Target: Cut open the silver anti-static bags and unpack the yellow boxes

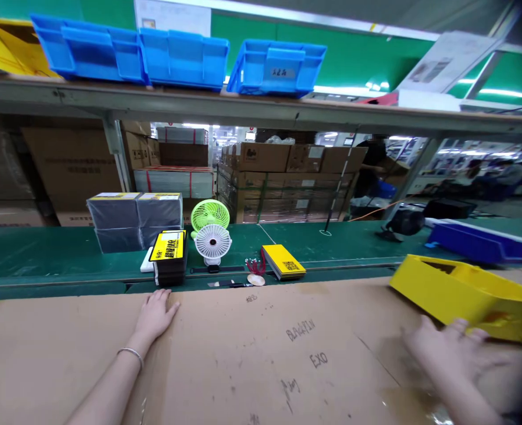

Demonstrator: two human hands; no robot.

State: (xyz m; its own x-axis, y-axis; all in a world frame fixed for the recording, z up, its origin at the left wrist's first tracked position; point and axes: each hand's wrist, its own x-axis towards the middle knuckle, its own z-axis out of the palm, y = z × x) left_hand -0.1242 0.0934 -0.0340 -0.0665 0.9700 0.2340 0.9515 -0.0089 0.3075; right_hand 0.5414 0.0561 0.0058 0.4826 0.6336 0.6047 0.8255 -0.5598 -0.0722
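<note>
Head view, cardboard [261, 348] marked "BLACKPIN", "EXO"

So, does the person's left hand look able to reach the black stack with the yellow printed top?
Probably yes: the bare left hand rests on the brown cardboard sheet just in front of the stack, and nothing visible stands between them.

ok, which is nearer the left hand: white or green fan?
The white fan, in front; the green fan stands behind it, farther from the left hand.
</note>
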